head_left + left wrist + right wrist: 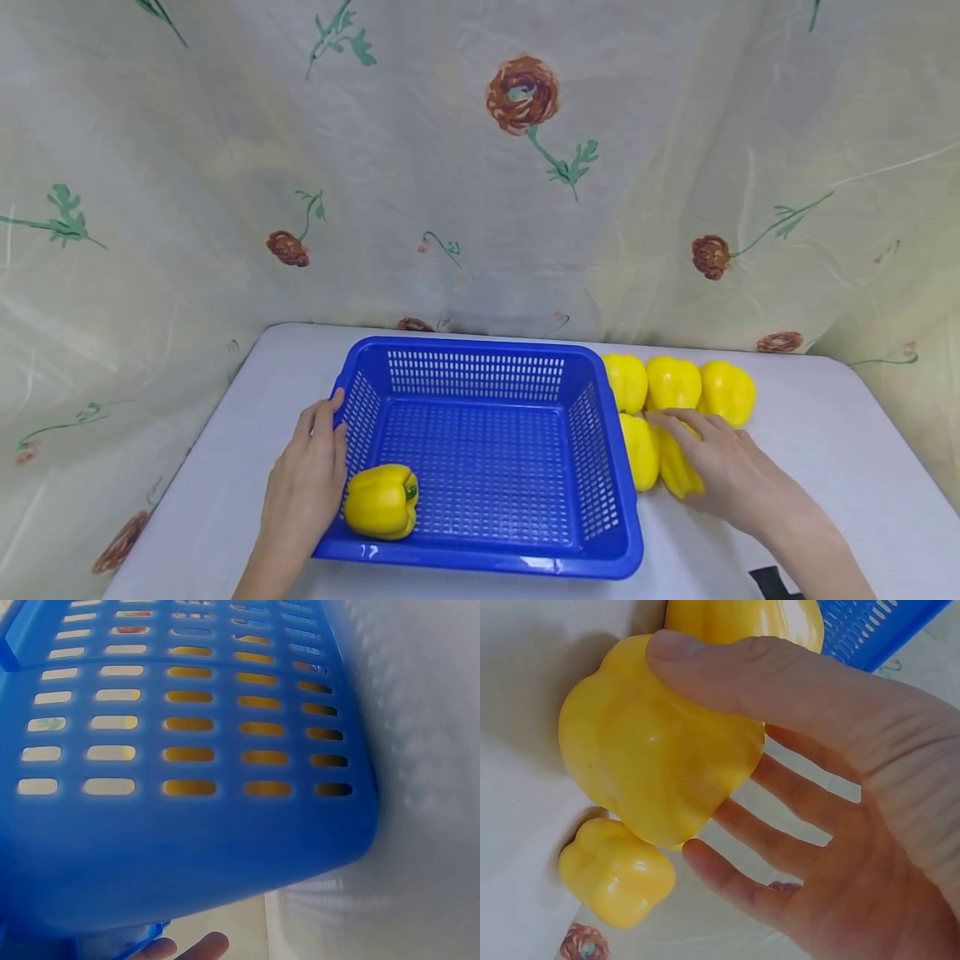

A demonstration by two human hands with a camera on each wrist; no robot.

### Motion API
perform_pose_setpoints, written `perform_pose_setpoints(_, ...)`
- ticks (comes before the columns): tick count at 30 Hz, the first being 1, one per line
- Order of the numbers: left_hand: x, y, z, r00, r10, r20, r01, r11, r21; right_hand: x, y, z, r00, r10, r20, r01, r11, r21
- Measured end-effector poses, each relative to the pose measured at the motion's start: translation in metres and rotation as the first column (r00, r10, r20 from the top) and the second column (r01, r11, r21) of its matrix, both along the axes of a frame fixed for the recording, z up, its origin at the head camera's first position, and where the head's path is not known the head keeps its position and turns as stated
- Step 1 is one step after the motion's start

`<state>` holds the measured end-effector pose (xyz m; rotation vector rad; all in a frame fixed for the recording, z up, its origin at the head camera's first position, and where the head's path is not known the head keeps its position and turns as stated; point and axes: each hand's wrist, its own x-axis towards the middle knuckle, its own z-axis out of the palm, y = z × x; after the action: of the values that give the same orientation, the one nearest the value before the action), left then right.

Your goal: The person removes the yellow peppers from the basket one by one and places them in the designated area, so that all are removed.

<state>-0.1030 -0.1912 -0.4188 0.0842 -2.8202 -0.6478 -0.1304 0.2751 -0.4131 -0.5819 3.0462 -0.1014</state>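
The right hand point(731, 471) lies with fingers spread, thumb over a yellow pepper point(678, 471) just outside the blue basket's point(480, 562) right wall, not yet closed on it. The left hand point(307, 483) rests flat and open against the basket's left rim. One pepper in the basket point(381, 501) lies at its near-left corner. Four more peppers point(673, 382) sit toward the counter's point(825, 467) far edge. The gripped pepper's stem is hidden.

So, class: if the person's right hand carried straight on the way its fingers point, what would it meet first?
Probably the yellow bell pepper directly under the right hand; its fingers spread over it, though actual contact is unclear.
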Motion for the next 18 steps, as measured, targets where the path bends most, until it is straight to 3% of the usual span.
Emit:
perform_pose_setpoints(10, 0.0000, 0.0003, 0.0003, 1.000, 0.007, 0.010, -0.007, 1.000, -0.001, -0.0002, 0.0000, -0.0026, 1.000, -0.007, -0.009, 0.007, 1.000, 0.010)
perform_pose_setpoints(18, -0.0001, 0.0001, 0.0001, 1.000, 0.005, 0.007, -0.005, 1.000, 0.003, 0.0007, -0.0025, 0.0065, 0.996, -0.065, 0.066, 0.065, 0.998, -0.005)
